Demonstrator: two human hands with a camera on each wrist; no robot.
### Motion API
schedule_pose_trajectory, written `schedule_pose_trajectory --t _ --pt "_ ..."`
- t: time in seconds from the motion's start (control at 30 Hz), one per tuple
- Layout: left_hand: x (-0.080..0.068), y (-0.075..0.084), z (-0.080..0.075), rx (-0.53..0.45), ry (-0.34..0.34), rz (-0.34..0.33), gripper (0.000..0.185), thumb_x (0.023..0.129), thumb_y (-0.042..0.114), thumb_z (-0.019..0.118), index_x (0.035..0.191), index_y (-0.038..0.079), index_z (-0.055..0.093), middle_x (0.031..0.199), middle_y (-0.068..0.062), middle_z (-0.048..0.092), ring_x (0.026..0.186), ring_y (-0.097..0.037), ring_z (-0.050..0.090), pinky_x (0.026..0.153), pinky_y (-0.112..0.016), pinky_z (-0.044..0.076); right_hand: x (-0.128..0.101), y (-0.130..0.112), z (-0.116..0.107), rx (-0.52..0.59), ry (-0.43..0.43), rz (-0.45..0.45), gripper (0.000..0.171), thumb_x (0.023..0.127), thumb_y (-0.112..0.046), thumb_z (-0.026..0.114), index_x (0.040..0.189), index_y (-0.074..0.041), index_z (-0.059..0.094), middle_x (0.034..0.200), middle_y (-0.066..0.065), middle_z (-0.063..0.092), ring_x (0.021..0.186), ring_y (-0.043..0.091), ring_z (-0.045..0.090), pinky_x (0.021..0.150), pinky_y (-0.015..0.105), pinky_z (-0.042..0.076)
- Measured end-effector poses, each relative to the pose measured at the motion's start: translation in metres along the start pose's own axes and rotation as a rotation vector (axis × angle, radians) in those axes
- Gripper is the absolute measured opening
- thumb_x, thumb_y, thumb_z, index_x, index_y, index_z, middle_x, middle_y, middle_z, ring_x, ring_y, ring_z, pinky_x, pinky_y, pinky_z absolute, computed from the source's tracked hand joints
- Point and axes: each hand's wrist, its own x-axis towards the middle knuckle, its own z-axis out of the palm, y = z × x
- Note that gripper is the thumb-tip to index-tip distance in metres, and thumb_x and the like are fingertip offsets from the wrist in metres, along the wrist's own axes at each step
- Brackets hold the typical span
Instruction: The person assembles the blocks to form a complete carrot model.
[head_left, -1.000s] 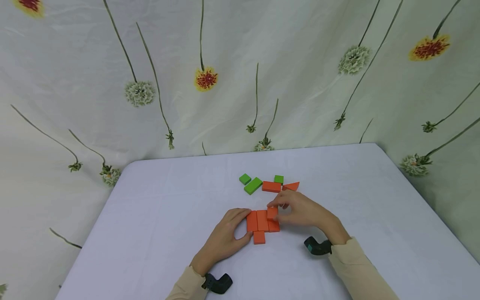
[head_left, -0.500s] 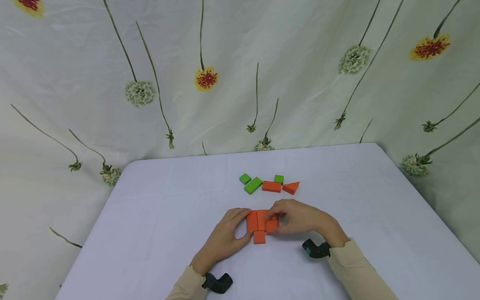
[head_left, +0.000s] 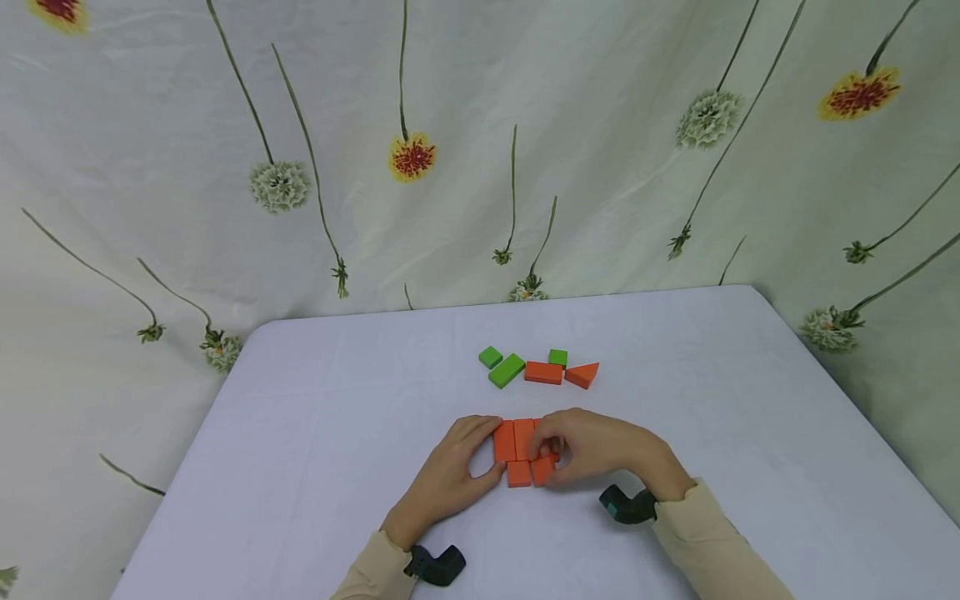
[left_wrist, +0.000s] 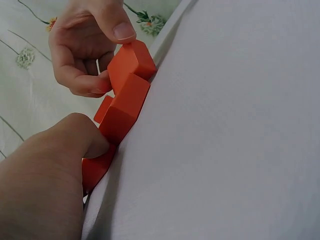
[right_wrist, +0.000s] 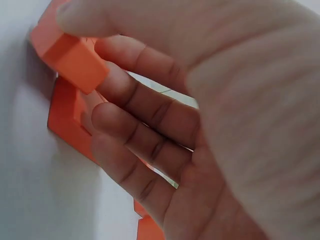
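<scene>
White worktop [head_left: 315, 433], and close to the person on it sits the orange cluster [head_left: 513, 442]: two long blocks lying side by side with their long axes running away from the person, plus a small square block [head_left: 518, 474] touching their near ends. The left hand [head_left: 450, 475] rests against the cluster's left flank, fingers curled along the blocks and thumb at the near side, bracing it. The right hand [head_left: 592, 450] comes in from the right, pinching a small orange block [head_left: 542, 470] between thumb and fingertips, just beside that square block on its right. Whether it touches the worktop, I cannot tell. Well beyond the hands lie spare pieces: a green bar [head_left: 507, 371], an orange bar [head_left: 543, 372], an orange wedge [head_left: 582, 375].
</scene>
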Motion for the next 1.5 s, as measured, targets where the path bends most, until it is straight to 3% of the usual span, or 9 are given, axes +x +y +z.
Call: schedule_pose_trajectory --t 0.4,1.07,1.27,1.37,1.5 --pt "0.0003 0.0004 -0.0004 -0.006 -0.016 -0.019 0.056 0.091 0.026 0.076 0.142 0.008 0.06 0.143 -0.002 0.059 0.138 -0.017 0.05 0.115 -0.038 0.046 0.0034 0.0002 0.0041 -0.086 0.027 0.017 0.026 0.079 -0.023 0.089 0.097 -0.024 0.071 0.086 -0.011 0.061 0.082 0.006 0.056 0.074 0.022 0.051" --pt "0.0007 0.0004 -0.001 -0.003 -0.025 -0.02 0.057 0.091 0.027 0.076 0.142 0.008 0.06 0.143 -0.002 0.059 0.138 -0.017 0.049 0.117 -0.037 0.045 0.003 -0.001 0.0018 -0.094 0.059 0.028 0.026 0.082 -0.022 0.087 0.103 -0.021 0.073 0.089 -0.011 0.063 0.084 0.008 0.058 0.076 0.023 0.052" --pt "0.0007 0.0011 -0.0019 -0.001 -0.025 -0.019 0.057 0.091 0.027 0.076 0.142 0.007 0.06 0.144 -0.003 0.059 0.138 -0.018 0.049 0.116 -0.038 0.045 0.0032 -0.0017 -0.0012 -0.146 0.189 0.059 0.02 0.092 -0.021 0.078 0.111 -0.017 0.075 0.104 -0.009 0.069 0.096 0.013 0.062 0.085 0.03 0.056" --pt "0.0007 0.002 -0.0023 0.0 -0.029 -0.024 0.057 0.092 0.027 0.076 0.143 0.007 0.059 0.145 -0.004 0.058 0.138 -0.019 0.049 0.116 -0.038 0.045 0.0047 -0.0009 -0.0017 -0.182 0.301 0.077 0.025 0.094 -0.021 0.074 0.118 -0.014 0.074 0.114 -0.004 0.071 0.105 0.017 0.063 0.092 0.037 0.057" --pt "0.0005 0.0028 -0.0018 0.0 -0.028 -0.026 0.058 0.091 0.026 0.076 0.143 0.007 0.059 0.145 -0.004 0.058 0.139 -0.019 0.049 0.116 -0.038 0.045 0.0078 0.0062 -0.0001 -0.165 0.424 0.122 0.036 0.096 -0.019 0.072 0.131 -0.01 0.068 0.125 0.006 0.068 0.108 0.023 0.062 0.09 0.04 0.058"
